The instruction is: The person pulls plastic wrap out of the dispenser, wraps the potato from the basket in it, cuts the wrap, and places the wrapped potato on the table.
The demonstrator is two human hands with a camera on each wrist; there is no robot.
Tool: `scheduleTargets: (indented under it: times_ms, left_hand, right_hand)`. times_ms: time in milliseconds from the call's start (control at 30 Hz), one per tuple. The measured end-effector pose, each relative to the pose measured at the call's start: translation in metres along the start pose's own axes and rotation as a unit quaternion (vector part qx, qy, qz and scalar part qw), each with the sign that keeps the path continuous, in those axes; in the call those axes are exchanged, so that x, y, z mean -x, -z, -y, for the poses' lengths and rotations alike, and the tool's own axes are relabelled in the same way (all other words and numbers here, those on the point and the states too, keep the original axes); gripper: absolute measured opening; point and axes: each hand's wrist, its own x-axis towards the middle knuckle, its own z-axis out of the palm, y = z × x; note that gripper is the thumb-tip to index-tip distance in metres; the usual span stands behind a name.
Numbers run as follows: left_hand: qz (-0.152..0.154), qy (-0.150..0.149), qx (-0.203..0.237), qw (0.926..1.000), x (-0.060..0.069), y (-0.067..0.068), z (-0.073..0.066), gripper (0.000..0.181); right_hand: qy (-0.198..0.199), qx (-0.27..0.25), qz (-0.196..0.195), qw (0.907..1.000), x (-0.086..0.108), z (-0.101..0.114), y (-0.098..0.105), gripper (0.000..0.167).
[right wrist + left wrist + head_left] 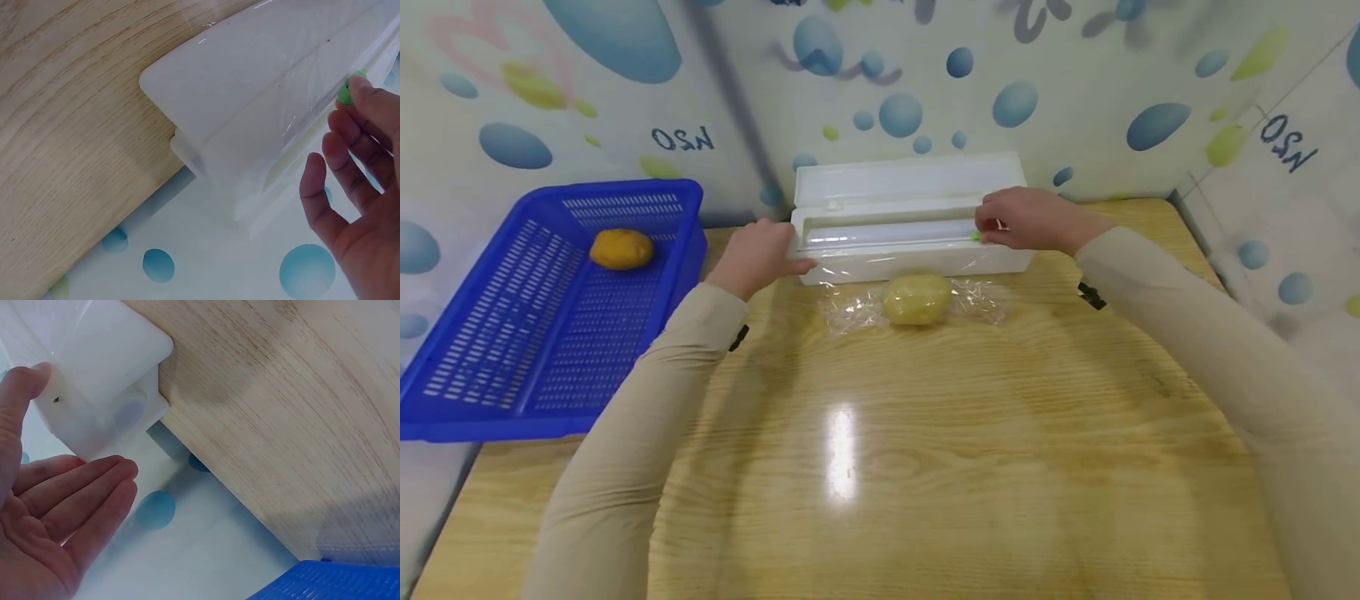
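Reaching in beige sleeves [625, 450] over a wood-grain table [925, 433], past a blue basket [497, 427] on the left with one orange-yellow item [622, 249] inside. Ahead, on the table just before a white film box [1000, 261]: a pale yellow, potato-like lump [917, 300] in clear film [853, 312], crumpled at both sides. Farther, bracing the box's left end with the left hand [755, 259], with thumb against it and fingers nearly straight, not clenched. Pinching a small green cutter [976, 237] toward the right end with the grip of the right hand [1032, 218], beside the film roll [887, 233]. Beyond, a raised lid [910, 180] and a spotted wall [932, 79]. Seems to be the cutting step; probably calls next for holding the box firm and sliding the cutter straight along its edge.
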Motion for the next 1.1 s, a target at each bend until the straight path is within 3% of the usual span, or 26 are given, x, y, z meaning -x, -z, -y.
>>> scheduleTargets:
  times_ms: [300, 733, 1100]
  left_hand:
    - [0.002, 0.001, -0.009, 1.0000, -0.003, 0.000, -0.003, 0.045]
    - [-0.009, -0.015, -0.018, 0.9997, -0.005, 0.000, -0.005, 0.043]
    - [-0.011, -0.014, -0.011, 0.9998, -0.004, -0.001, 0.001, 0.043]
  right_hand:
    - [0.011, -0.007, -0.023, 0.9997, 0.010, -0.007, -0.002, 0.012]
    - [0.000, -0.021, -0.016, 0.9997, 0.025, -0.010, -0.001, 0.006]
    - [-0.033, -0.018, -0.035, 0.9987, 0.045, -0.023, -0.002, 0.005]
